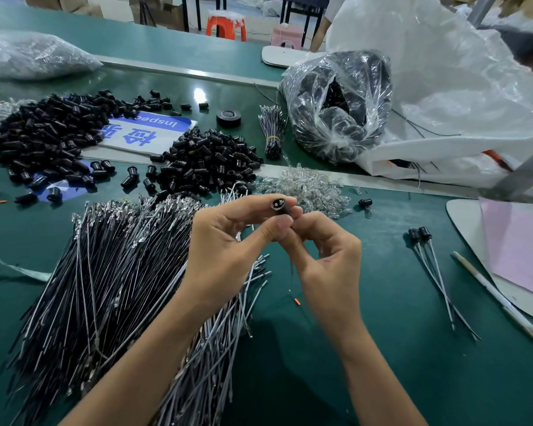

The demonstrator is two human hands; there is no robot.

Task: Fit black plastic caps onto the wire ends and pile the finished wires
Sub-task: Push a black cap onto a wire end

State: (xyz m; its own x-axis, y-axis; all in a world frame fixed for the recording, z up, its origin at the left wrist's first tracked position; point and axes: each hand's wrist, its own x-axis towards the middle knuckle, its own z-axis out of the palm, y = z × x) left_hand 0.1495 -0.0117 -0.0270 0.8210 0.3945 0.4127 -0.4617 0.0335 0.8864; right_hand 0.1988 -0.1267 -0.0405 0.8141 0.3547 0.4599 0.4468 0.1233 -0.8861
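Green table [351,348]: heap of wires [105,287] at left, black caps [43,139] piled behind, clear bulbs [308,189], tape roll [229,117]; capped wires [437,272] and pen [499,299] at right.

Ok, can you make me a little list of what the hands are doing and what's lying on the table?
Hands: left hand and right hand both pinch one black cap
Wire: a thin wire hangs down below the cap
Near left: big pile of uncapped wires
Behind the hands: heaps of loose caps and a heap of clear pieces
Right: finished wires with caps on
Table: green
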